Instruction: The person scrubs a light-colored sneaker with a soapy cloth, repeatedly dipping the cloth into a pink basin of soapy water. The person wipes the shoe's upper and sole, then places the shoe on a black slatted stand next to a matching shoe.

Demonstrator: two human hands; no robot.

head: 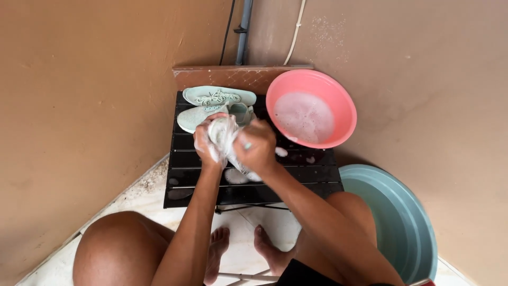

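Observation:
My left hand (205, 142) and my right hand (257, 146) both grip a soapy white piece of cloth (225, 136), bunched between them above a low black slatted table (296, 175). Foam covers my fingers and lies in blobs on the slats under the cloth. Just behind my hands rest two pale mint-green sneakers (218, 96), one lying behind the other; my left hand partly hides the nearer one (197, 116).
A pink basin (338, 100) with sudsy water sits at the table's back right. A teal basin (407, 222) leans on the floor at the right. Brown walls close in on both sides, with pipes in the corner. My knees and bare feet are below.

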